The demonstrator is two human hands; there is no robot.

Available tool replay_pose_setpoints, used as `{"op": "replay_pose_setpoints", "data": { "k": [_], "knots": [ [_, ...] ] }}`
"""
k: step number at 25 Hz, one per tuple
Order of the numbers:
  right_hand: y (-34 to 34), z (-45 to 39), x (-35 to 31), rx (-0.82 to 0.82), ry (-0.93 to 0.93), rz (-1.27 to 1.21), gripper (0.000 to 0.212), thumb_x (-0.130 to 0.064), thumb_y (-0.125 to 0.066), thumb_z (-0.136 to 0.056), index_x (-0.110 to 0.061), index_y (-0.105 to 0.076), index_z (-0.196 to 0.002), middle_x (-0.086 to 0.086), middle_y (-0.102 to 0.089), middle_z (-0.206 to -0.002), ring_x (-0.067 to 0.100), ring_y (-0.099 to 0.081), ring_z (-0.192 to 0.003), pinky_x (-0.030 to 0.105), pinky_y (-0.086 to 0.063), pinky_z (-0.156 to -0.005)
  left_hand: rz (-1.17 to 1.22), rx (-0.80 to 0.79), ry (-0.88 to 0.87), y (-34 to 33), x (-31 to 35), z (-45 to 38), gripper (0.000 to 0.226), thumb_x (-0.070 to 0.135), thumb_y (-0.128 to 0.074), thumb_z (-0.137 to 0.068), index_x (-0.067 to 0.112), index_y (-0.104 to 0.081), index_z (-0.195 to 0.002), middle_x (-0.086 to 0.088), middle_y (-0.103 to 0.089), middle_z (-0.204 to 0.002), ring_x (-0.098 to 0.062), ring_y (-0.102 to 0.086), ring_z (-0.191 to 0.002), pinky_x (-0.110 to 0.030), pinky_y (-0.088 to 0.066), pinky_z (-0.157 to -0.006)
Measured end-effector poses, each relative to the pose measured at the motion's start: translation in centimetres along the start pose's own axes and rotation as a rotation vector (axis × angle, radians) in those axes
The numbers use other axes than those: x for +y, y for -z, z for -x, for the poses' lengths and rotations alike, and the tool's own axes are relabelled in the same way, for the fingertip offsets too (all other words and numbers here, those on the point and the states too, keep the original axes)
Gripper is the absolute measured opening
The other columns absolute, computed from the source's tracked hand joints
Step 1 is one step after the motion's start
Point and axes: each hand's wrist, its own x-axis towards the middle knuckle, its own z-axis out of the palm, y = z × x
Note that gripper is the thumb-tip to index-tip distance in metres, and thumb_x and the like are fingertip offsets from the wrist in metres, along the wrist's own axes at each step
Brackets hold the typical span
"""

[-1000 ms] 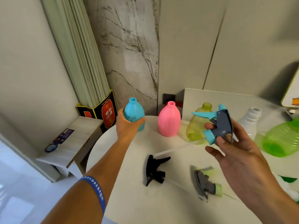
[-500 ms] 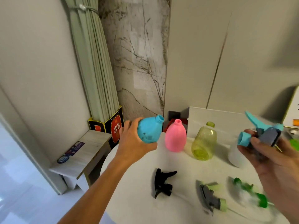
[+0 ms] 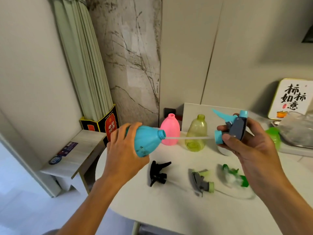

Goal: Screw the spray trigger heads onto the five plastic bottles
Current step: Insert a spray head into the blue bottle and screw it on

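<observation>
Gripping the blue bottle [image 3: 145, 140] tilted at frame centre, your left hand [image 3: 125, 150] fingers wrap it; right hand [image 3: 245, 143] fingers clamp the trigger head [image 3: 235, 127]. Its thin dip tube [image 3: 186, 138] could miss the neck and bend

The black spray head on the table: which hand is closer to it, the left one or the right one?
Left. The left hand, holding the blue bottle, hangs just above and left of the black spray head. The right hand, holding the blue spray head, is farther away, up to its right.

Curtain [image 3: 84, 65], sign [image 3: 291, 99], stool [image 3: 74, 158].
</observation>
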Motion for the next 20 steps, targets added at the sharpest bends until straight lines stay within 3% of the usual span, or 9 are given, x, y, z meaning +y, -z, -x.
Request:
{"op": "replay_pose_setpoints", "data": {
  "k": [7, 11, 14, 20],
  "knots": [
    [1.1, -0.5, 0.4, 0.047, 0.027, 0.044, 0.05, -0.01, -0.071, -0.07, -0.033, -0.065, -0.113, 0.004, -0.077, -0.096, 0.02, -0.071, -0.102, 0.04, -0.058, -0.088, -0.044, -0.006, -0.054, -0.5, 0.7, -0.5, 0.098, 0.036, -0.087, -0.051, 0.029, -0.037, -0.135, 0.0, -0.045, -0.131, -0.025, -0.04, -0.118, -0.05, -0.049, -0.086],
    [1.3, -0.5, 0.8, 0.02, -0.003, 0.028, 0.051, -0.009, -0.071, -0.07, -0.028, -0.063, -0.117, 0.006, -0.077, -0.1, 0.022, -0.072, -0.101, 0.037, -0.059, -0.084, -0.07, -0.043, -0.108, -0.6, 1.6, -0.6, 0.094, 0.038, -0.085, -0.054, 0.029, -0.041, -0.136, 0.0, -0.045, -0.131, -0.023, -0.039, -0.116, -0.048, -0.048, -0.087],
    [-0.1, 0.5, 2.6, -0.035, -0.046, 0.048, 0.047, 0.002, -0.072, -0.076, -0.023, -0.062, -0.115, 0.011, -0.075, -0.103, 0.026, -0.071, -0.1, 0.033, -0.06, -0.079, -0.035, -0.054, -0.199, -0.8, 3.3, -0.3, 0.091, 0.042, -0.081, -0.055, 0.028, -0.042, -0.136, 0.0, -0.046, -0.129, -0.022, -0.04, -0.113, -0.043, -0.046, -0.086],
    [-1.1, 1.1, 3.8, -0.102, -0.102, 0.156, 0.033, 0.0, -0.072, -0.084, -0.031, -0.065, -0.093, 0.003, -0.073, -0.099, 0.034, -0.067, -0.098, 0.052, -0.056, -0.089, -0.018, -0.148, -0.264, -0.7, 5.2, 0.1, 0.087, 0.045, -0.077, -0.056, 0.027, -0.042, -0.134, 0.003, -0.05, -0.127, -0.021, -0.043, -0.111, -0.043, -0.046, -0.089]
  ]
}}
